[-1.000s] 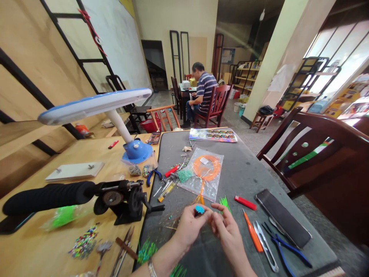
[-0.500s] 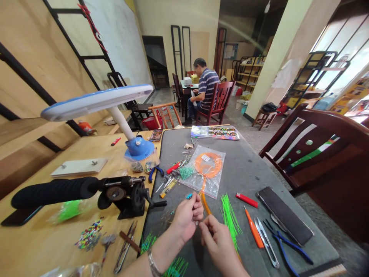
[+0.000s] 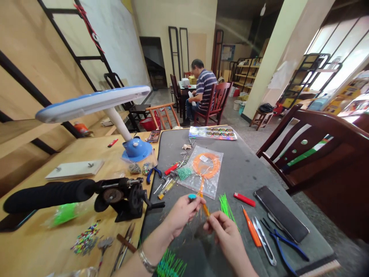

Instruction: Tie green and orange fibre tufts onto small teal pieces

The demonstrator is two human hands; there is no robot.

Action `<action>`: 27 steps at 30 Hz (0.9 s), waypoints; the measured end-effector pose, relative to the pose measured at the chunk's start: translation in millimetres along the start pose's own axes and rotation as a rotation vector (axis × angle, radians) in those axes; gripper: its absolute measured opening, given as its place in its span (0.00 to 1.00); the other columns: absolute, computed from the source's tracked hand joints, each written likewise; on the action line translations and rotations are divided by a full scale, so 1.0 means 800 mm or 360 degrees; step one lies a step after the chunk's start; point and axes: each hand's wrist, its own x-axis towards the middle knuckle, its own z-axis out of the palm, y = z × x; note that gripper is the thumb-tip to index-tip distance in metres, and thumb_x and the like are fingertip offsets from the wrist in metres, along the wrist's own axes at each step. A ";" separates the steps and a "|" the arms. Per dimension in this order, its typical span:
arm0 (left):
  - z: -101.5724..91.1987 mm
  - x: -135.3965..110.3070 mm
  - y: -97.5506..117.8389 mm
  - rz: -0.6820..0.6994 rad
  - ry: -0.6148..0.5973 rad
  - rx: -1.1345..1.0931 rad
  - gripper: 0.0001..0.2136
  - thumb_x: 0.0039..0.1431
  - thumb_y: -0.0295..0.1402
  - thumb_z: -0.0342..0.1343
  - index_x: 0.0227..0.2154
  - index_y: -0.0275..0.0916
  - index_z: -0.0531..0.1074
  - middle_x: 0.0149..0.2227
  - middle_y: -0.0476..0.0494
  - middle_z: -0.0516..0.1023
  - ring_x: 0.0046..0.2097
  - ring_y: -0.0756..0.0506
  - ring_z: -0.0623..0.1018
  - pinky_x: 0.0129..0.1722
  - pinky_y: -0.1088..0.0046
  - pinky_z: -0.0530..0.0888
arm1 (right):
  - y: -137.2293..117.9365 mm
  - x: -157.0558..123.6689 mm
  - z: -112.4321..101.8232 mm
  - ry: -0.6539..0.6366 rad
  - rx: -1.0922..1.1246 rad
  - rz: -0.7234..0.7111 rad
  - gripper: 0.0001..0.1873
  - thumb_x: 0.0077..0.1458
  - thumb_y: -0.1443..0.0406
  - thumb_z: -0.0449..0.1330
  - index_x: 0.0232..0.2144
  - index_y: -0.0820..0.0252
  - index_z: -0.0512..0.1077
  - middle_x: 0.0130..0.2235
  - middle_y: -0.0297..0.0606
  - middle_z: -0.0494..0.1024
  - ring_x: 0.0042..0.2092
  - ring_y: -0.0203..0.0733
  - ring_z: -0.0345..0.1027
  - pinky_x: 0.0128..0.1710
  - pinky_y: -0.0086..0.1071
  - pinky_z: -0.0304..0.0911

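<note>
My left hand (image 3: 183, 213) is closed in a pinch, and a small teal piece (image 3: 192, 196) shows at its fingertips. Just to the right, my right hand (image 3: 223, 229) is closed with thumb and forefinger together; what it pinches is too small to make out. Orange strands (image 3: 205, 210) run from a clear bag (image 3: 215, 184) down between the two hands. I cannot tell whether the fingers touch them. Bright green strands (image 3: 226, 206) lie just beyond my right hand. A bundle of green strands with teal ends (image 3: 171, 265) lies below my left forearm.
A black hand-cranked clamp (image 3: 135, 200) and a blue lamp base (image 3: 137, 149) stand at left. On the right lie a red lighter (image 3: 244, 199), an orange-handled tool (image 3: 252, 229), thread snips (image 3: 263, 240), blue pliers (image 3: 288, 246) and a phone (image 3: 281, 213). Someone (image 3: 205, 86) sits farther back.
My hands have moved slightly apart, the right one shifting right. The teal piece now shows more plainly above my left fingers. The view has shifted a little.
</note>
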 end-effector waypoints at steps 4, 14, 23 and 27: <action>0.011 -0.007 -0.002 0.0143 -0.0007 0.0285 0.13 0.47 0.41 0.63 0.24 0.35 0.74 0.20 0.53 0.66 0.22 0.53 0.62 0.23 0.78 0.58 | -0.001 0.005 -0.004 0.0077 -0.0060 -0.0064 0.21 0.46 0.48 0.62 0.23 0.61 0.73 0.22 0.31 0.70 0.23 0.33 0.57 0.21 0.25 0.53; -0.003 0.006 0.000 0.0690 0.0387 0.0594 0.09 0.50 0.34 0.58 0.19 0.37 0.70 0.20 0.51 0.68 0.26 0.50 0.66 0.29 0.75 0.62 | -0.004 0.030 0.009 -0.0086 -0.0134 -0.0030 0.19 0.46 0.52 0.63 0.19 0.61 0.72 0.19 0.28 0.65 0.24 0.33 0.55 0.25 0.26 0.51; -0.021 0.022 -0.003 0.0685 0.0598 0.0428 0.09 0.49 0.34 0.60 0.20 0.36 0.70 0.20 0.53 0.68 0.25 0.51 0.65 0.28 0.76 0.62 | 0.001 0.023 0.012 -0.0145 -0.0155 0.0155 0.18 0.45 0.51 0.63 0.20 0.61 0.74 0.17 0.27 0.63 0.18 0.29 0.46 0.18 0.26 0.43; -0.021 0.023 -0.003 0.0686 0.0615 0.0411 0.08 0.48 0.34 0.60 0.21 0.35 0.71 0.21 0.51 0.70 0.26 0.50 0.66 0.29 0.75 0.63 | 0.005 0.018 0.011 -0.0152 -0.0161 0.0210 0.19 0.44 0.50 0.63 0.21 0.60 0.74 0.18 0.28 0.65 0.18 0.29 0.48 0.18 0.26 0.43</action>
